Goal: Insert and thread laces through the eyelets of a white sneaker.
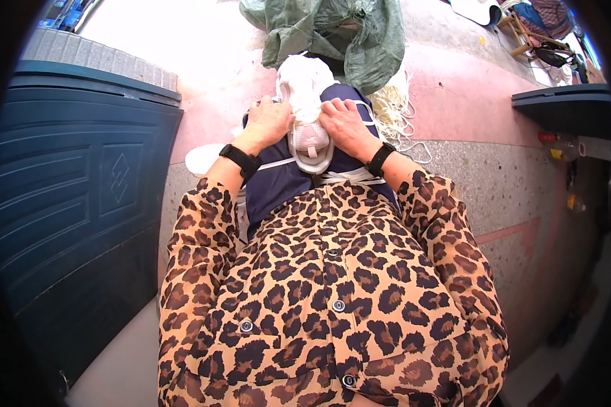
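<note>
A white sneaker with a pale pink inside rests on my lap, its heel toward me and its toe pointing away. Curled fingers of my left hand grip the left edge of its opening. On the opposite edge, the fingertips of my right hand press in beside the lacing area. Whether a lace is pinched under either hand is hard to see, since the upper is washed out by light. White laces lie across my dark blue trousers. Black bands circle both wrists.
A green woven sack lies just beyond my knees. Loose white laces pile on the floor to its right. A white object sits left of my leg. Dark blue door panels stand at left; bottles are at far right.
</note>
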A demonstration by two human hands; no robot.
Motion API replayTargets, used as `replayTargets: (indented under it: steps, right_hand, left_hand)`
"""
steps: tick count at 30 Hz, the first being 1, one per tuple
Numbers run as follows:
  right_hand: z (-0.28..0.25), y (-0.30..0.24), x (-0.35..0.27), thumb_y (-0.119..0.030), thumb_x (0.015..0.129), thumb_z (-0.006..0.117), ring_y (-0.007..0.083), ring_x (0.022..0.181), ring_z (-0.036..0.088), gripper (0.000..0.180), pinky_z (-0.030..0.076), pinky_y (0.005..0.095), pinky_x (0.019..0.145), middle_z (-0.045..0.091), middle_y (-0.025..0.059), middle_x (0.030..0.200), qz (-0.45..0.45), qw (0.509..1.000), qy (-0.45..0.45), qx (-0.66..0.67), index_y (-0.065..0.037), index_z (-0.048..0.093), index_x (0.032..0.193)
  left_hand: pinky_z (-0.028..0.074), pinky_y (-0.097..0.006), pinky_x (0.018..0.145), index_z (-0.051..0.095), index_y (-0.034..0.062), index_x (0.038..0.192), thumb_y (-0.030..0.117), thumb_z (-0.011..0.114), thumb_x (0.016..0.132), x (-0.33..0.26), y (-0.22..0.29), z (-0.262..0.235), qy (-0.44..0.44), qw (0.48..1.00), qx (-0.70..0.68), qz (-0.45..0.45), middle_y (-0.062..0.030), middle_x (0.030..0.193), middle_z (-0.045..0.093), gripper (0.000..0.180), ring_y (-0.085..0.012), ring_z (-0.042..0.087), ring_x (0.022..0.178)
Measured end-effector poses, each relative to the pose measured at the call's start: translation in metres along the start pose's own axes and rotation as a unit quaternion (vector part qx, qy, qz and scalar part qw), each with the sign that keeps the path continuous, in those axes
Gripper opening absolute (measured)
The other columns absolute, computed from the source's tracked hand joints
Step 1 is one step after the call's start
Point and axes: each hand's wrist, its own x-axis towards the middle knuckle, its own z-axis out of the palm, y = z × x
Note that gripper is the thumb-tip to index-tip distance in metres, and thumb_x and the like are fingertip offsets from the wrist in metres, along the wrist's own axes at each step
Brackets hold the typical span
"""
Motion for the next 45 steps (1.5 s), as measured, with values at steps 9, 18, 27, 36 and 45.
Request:
replayTargets:
  steps: [9, 18, 27, 36, 45]
  right_hand:
    - [-0.004, 0.001, 0.003, -0.012, 0.068, 0.054, 0.0188, 0.092, 0.045, 0.012, 0.033, 0.0392, 0.078, 0.049, 0.0039, 0.089, -0.003, 0.997, -0.063, -0.042, -0.008, 0.06, 0.078]
    - [-0.128, 0.012, 0.032, -0.007, 0.088, 0.049, 0.0104, 0.061, 0.051, 0.011, 0.043, 0.0244, 0.056, 0.055, 0.002, 0.07, 0.21, 0.754, 0.271, 0.561, -0.002, 0.053, 0.079]
    - [-0.006, 0.013, 0.033, -0.013, 0.078, 0.051, 0.0323, 0.074, 0.06, 0.013, 0.046, 0.0408, 0.064, 0.061, 0.0167, 0.076, 0.2, 0.937, -0.061, 0.279, -0.008, 0.059, 0.087]
    - [-0.005, 0.003, 0.031, -0.005, 0.074, 0.051, 0.03, 0.07, 0.061, 0.008, 0.047, 0.0392, 0.058, 0.06, 0.0134, 0.069, 0.066, 0.98, -0.082, 0.17, -0.007, 0.052, 0.082]
    - [0.001, 0.003, 0.03, -0.006, 0.071, 0.055, 0.0313, 0.069, 0.06, 0.017, 0.047, 0.04, 0.058, 0.058, 0.0132, 0.077, 0.066, 0.979, -0.041, 0.189, -0.005, 0.048, 0.086]
  left_hand:
    - [0.04, -0.036, 0.072, 0.052, 0.0087, 0.06, 0.011, 0.053, 0.062, -0.028, 0.014, -0.005, 0.229, 0.928, 0.128, 0.264, -0.0065, 0.063, 0.053, 0.004, -0.0202, 0.05, 0.07]
    - [0.048, -0.037, 0.059, 0.051, 0.0043, 0.073, 0.006, 0.054, 0.074, -0.033, 0.009, 0.012, 0.144, 0.986, -0.067, 0.044, -0.0133, 0.069, 0.053, 0.003, -0.0292, 0.058, 0.066]
    - [0.045, -0.032, 0.061, 0.059, -0.0025, 0.079, 0.016, 0.062, 0.076, -0.023, 0.013, 0.008, 0.088, 0.929, -0.333, -0.138, -0.0155, 0.071, 0.06, 0.019, -0.0207, 0.058, 0.065]
    - [0.046, -0.036, 0.07, 0.058, -0.0006, 0.082, 0.013, 0.06, 0.076, -0.023, 0.006, 0.023, 0.133, 0.958, -0.241, -0.083, -0.0172, 0.081, 0.06, 0.015, -0.0288, 0.058, 0.076]
    - [0.044, -0.037, 0.063, 0.049, 0.0039, 0.067, 0.004, 0.053, 0.069, -0.021, 0.016, 0.014, 0.224, 0.969, -0.032, 0.094, -0.0125, 0.069, 0.049, 0.004, -0.0285, 0.051, 0.07]
